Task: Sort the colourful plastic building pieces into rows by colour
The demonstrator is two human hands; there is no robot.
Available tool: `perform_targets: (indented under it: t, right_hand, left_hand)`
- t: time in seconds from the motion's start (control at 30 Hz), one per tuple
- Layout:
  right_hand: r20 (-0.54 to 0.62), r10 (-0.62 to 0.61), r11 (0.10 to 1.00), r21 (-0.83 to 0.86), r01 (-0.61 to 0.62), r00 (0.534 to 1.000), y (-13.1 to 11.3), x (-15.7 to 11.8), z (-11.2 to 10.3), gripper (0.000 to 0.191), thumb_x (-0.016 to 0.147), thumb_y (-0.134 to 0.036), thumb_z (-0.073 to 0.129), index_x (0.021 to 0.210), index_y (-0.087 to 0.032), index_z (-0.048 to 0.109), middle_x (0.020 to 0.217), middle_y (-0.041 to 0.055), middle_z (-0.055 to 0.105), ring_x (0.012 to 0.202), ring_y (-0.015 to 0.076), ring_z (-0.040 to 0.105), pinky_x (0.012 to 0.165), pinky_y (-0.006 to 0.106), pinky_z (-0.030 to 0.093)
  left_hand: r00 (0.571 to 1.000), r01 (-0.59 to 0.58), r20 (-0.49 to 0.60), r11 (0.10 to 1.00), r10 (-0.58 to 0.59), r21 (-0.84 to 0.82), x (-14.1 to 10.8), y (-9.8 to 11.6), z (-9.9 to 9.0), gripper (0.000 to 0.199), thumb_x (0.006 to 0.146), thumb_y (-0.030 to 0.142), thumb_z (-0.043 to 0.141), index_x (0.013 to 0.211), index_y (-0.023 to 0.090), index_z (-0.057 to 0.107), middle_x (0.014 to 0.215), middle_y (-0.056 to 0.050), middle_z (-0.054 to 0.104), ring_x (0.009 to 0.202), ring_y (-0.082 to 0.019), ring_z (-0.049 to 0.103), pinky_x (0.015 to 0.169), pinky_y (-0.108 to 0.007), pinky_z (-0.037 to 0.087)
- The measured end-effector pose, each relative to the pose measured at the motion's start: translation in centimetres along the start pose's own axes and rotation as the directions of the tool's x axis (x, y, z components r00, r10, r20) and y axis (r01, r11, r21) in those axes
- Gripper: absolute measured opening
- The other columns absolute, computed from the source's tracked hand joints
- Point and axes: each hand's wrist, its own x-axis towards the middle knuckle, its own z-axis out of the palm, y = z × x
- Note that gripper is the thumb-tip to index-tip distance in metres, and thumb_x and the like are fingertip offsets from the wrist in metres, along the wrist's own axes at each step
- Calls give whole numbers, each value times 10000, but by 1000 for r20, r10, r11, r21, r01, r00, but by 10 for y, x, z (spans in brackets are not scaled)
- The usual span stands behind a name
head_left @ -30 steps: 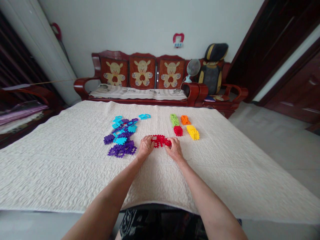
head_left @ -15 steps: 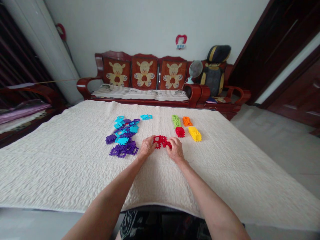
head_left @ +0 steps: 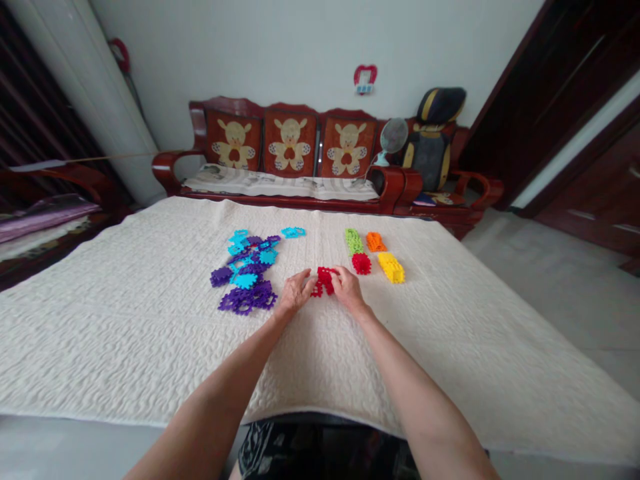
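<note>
Red toothed plastic pieces (head_left: pixel 327 277) lie on the table (head_left: pixel 150 327), between a person's two hands and near the middle. The right hand (head_left: pixel 347 288) pinches their right end, its fingers covering that part. The left hand (head_left: pixel 296 292) is loosely curved at their left end; whether its fingertips grip or only touch is too small to tell. How the red pieces join is also hard to make out. Half a second ago, more red showed between the hands, with a square hole visible at left; now the visible patch is narrower. Farther right stand a red block (head_left: pixel 361 263), a green block (head_left: pixel 354 241), an orange block (head_left: pixel 376 242) and a yellow block (head_left: pixel 391 267). To the left is a heap of overlapping purple and blue pieces (head_left: pixel 254 270), some partly hidden. Beyond, a wooden sofa (head_left: pixel 280 195) lines the far wall.
</note>
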Motion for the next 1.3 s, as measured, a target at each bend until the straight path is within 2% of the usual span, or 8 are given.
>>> perform_targets:
  t: [0.17,0.4,0.5,0.67,0.83,1.1,1.2,1.3]
  right_hand:
    - [-99,205,978,-8,-207,974,37,-12,-23,357,880,-281,412,1125,-191,657,1100,90,717,1042,229,644,942,362,500]
    - [-117,312,934,-145,-327,943,73,-33,-53,357,853,-215,404,1072,-152,679,979,120,711,975,232,635,921,368,480]
    - [-91,409,868,-269,-417,908,67,-36,-60,353,863,-282,483,1138,-134,645,1034,131,684,1016,233,606,934,347,452]
    - [30,582,739,-436,-513,813,37,-34,-70,592,830,-470,586,1312,-129,546,1178,158,608,1122,258,566,952,314,423]
    - [46,629,688,-498,-528,776,13,-31,-71,620,807,-521,606,1324,-191,516,1222,137,553,1156,278,543,914,338,440]
    - [61,649,669,-521,-530,758,15,-23,-67,537,800,-438,608,1270,-188,539,1211,152,539,1173,310,524,884,401,463]
    - [40,621,697,-484,-528,783,24,-25,-65,479,790,-408,611,1218,-197,576,1151,138,562,1117,291,554,874,385,468]
    - [-53,556,760,-371,-533,830,37,-25,-58,501,766,-370,614,1231,-189,566,1106,130,578,1063,273,569,897,379,467]
  left_hand:
    - [1000,-17,-23,1000,17,-2,1,-3,1,377,935,403,504,1190,155,629,1105,-119,727,1053,-234,681,973,-377,532]
    - [997,-46,-67,999,47,8,1,-5,4,374,936,446,472,1135,185,651,1036,-93,741,980,-213,690,923,-334,551]
    - [996,-27,-81,999,28,17,1,-9,8,352,936,399,455,1123,177,653,1032,-98,737,983,-213,683,929,-335,546]
    - [989,86,-125,992,-74,95,4,-17,13,330,896,202,403,1107,140,648,1032,-127,723,1013,-227,668,976,-390,518]
    - [999,50,-11,979,-49,196,14,-23,4,336,832,102,414,1063,127,656,1025,-117,720,997,-218,659,983,-371,495]
    - [1000,27,2,925,-30,379,20,-21,-14,296,848,110,425,1019,138,666,1012,-115,680,995,-233,610,966,-373,450]
    - [998,21,45,909,-43,417,18,-16,-14,304,854,122,417,1007,142,679,1037,-119,671,993,-238,596,967,-378,437]
    - [997,27,55,903,-56,428,18,-13,-15,312,863,128,403,1005,152,679,1042,-114,665,998,-233,587,965,-372,432]
